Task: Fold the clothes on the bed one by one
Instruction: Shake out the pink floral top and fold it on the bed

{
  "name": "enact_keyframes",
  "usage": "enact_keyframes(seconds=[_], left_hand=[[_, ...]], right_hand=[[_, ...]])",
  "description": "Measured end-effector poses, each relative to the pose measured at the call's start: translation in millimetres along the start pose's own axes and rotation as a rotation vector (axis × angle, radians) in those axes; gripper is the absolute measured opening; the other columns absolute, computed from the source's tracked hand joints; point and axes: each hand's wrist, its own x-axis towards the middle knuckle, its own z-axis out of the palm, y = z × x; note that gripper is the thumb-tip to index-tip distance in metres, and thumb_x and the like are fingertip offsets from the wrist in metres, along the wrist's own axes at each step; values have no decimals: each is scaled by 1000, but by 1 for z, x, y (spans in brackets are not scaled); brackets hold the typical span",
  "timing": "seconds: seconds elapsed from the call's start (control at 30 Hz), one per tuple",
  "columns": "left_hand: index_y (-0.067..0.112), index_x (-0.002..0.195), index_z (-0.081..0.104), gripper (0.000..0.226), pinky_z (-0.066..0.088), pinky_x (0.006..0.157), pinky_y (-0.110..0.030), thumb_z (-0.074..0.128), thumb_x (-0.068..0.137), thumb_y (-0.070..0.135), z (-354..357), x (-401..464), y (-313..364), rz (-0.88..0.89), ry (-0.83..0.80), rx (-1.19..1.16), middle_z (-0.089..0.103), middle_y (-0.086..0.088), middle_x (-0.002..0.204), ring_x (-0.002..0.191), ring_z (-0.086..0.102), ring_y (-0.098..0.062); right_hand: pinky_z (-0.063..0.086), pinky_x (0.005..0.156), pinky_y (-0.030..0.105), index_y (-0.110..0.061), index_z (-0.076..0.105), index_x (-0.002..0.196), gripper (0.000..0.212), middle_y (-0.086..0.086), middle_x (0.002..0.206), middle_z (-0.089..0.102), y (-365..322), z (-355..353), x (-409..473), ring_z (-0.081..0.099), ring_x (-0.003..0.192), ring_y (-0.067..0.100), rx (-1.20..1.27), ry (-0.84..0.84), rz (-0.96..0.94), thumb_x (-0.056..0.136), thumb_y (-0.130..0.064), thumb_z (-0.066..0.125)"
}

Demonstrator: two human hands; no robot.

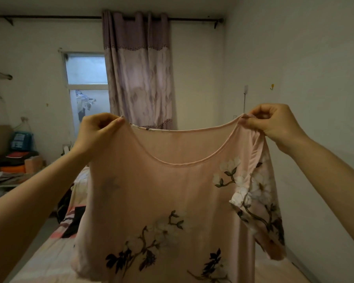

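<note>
A pink top (172,201) with white flowers hangs spread out across the centre and lower frame, held up in the air over the bed (55,254). The left hand (96,131) pinches its left shoulder and the right hand (274,125) pinches the right one, hands wide apart. Behind, at upper centre, a curtain (139,78) hangs beside a window (86,78).

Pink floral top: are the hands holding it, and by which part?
Yes. Both hands hold the pink floral top up in the air, the left hand and right hand each pinching a shoulder at the neckline's ends.
</note>
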Motion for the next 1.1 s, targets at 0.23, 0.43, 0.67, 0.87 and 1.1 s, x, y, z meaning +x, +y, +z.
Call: enact_keyframes(seconds=[0.23, 0.43, 0.67, 0.87, 1.1], left_hand=[[10, 96, 71, 19, 51, 72, -32, 60, 92, 24, -20, 13, -20, -86, 0, 59, 68, -13, 87, 75, 59, -15], [13, 96, 69, 14, 47, 68, -22, 59, 92, 22, -45, 15, -44, -185, -5, 54, 67, 0, 83, 76, 60, -8], [11, 93, 71, 18, 43, 62, -20, 63, 90, 27, -78, 16, -89, -310, 6, 182, 68, -5, 84, 75, 60, -11], [12, 92, 68, 15, 48, 73, -32, 62, 90, 26, -110, 34, -114, -389, 32, 232, 67, -11, 90, 81, 61, -23], [11, 92, 66, 13, 44, 69, -26, 62, 90, 24, -105, 53, -130, -421, 22, 175, 64, -9, 86, 78, 58, -18]], right_hand=[[38, 44, 6, -11, 62, 71, 17, -13, 51, 62, -17, 33, -4, 55, 47, -6, 57, -102, 25, 71, -2, 76], [40, 43, 9, -8, 62, 71, 16, -9, 51, 62, -27, 81, -6, 57, 48, -3, 99, -191, 82, 71, -3, 77], [42, 45, 9, -5, 58, 68, 18, -11, 46, 60, -32, 156, -17, 55, 46, -5, 215, -282, 155, 72, 3, 74], [43, 47, 16, -8, 59, 67, 20, -8, 57, 65, -36, 223, -27, 57, 53, 1, 279, -357, 209, 72, -5, 77], [42, 42, 16, -6, 60, 75, 17, -6, 54, 60, -38, 262, -39, 53, 45, 1, 369, -375, 260, 74, -9, 76]])
